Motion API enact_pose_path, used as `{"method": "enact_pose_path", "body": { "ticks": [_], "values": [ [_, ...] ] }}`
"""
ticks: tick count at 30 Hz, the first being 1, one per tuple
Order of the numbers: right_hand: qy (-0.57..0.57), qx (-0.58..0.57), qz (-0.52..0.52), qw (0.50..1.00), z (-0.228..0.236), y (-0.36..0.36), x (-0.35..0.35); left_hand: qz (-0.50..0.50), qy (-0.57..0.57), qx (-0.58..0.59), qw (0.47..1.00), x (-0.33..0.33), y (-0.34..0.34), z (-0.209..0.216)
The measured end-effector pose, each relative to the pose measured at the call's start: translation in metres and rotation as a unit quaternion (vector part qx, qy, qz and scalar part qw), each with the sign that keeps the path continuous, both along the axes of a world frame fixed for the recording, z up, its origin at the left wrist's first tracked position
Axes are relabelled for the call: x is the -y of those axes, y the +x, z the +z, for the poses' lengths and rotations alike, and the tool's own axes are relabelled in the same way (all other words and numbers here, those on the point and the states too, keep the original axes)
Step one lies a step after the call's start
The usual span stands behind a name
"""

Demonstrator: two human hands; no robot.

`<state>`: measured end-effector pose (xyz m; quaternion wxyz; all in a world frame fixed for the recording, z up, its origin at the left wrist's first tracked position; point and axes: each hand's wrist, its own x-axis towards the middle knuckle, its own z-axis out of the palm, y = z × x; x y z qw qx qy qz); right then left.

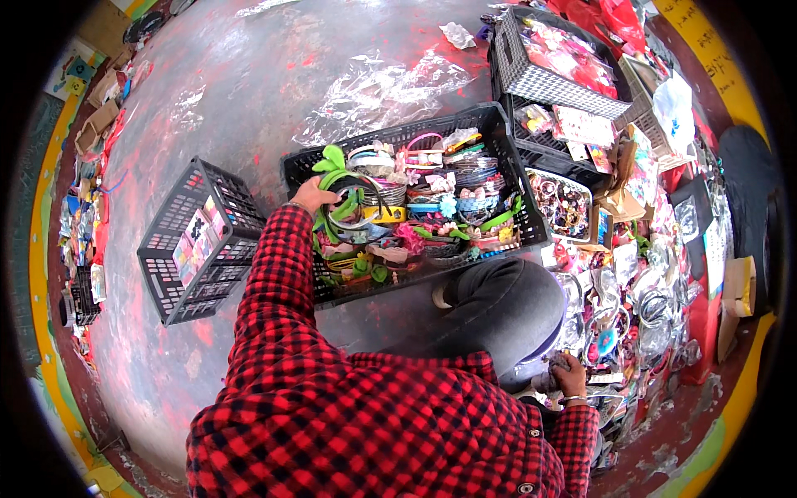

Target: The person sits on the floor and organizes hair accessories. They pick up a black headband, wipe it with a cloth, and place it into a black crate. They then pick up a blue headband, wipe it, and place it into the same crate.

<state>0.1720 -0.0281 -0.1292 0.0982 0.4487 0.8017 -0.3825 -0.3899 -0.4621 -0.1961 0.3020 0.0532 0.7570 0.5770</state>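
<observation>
Green headbands point(334, 176) with plush, leaf-like tips are in the head view, at the left end of a long black crate point(538, 224); the person's left hand point(314, 196) reaches over the crate's left side and is closed on them, fingertips pointing inward; the sleeve point(278, 274) behind it is red-and-black checked; the right hand point(569, 376) is low on the right, beside the bent leg in grey trousers point(506, 307), its fingers curled near something greyish, and I cannot tell whether it grips anything; the crate also holds stacked hair hoops point(477, 178) in blues, greys and pinks, a bright pink flower point(409, 238) and a small yellow label point(383, 215) whose print is too small to make out; left of it, well apart from the right hand, a second black crate point(166, 261) stands tilted in view, with colourful printed cards point(199, 239) showing at its side; beyond the long crate, crumpled clear plastic point(390, 91) lies on the red-flecked grey floor point(224, 91); at upper right, a patterned grey basket point(552, 87) carries pink and red packets, and printed cards point(585, 124) lie just below it, their wording too small to read; a white-rimmed tray point(589, 203) of small hair pieces is near the crate's right end, by heaped clear-wrapped goods point(656, 286); dark handwritten characters mark the yellow band point(706, 41) at the upper right edge.
</observation>
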Motion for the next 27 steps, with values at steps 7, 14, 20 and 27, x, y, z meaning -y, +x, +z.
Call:
{"method": "enact_pose_path", "body": {
  "ticks": [7, 14, 20, 27],
  "values": [
    [-0.035, -0.030, -0.017, 0.999, 0.009, -0.004, 0.003, -0.021, -0.274, -0.306, 0.911, -0.023, 0.017, 0.098],
    [-0.041, -0.058, -0.011, 0.997, 0.026, -0.013, 0.015, -0.066, -0.281, -0.649, 0.704, -0.026, 0.072, 0.069],
    [-0.077, -0.044, -0.018, 0.996, 0.025, -0.006, 0.009, -0.222, -0.400, -0.512, 0.727, 0.003, 0.129, -0.015],
    [-0.052, -0.058, 0.006, 0.997, 0.022, -0.002, 0.008, -0.362, -0.464, -0.225, 0.777, 0.001, 0.143, -0.016]
  ]
}}
